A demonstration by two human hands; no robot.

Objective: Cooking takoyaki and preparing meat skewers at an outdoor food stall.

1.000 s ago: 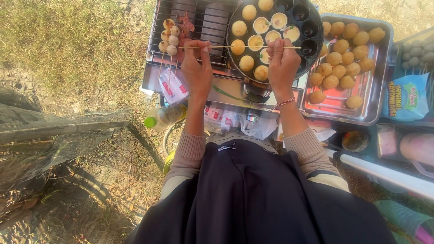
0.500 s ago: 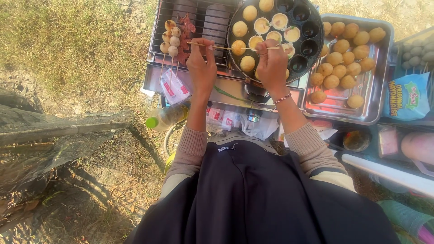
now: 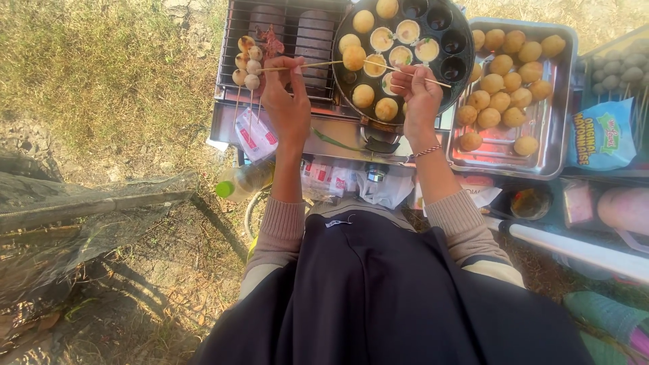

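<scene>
Holding: our left hand pinches one thin stick; our right hand pinches another stick.
Ball: a golden ball sits between both tips, top middle, so it cannot slip.
Pan: the round black pan has little cups that shape the balls.
Tray: cooked balls rest in the metal tray, upper right.

One head-worn camera looks steeply down from above the person's own torso, close over the round pan and grill at the top edge
</scene>
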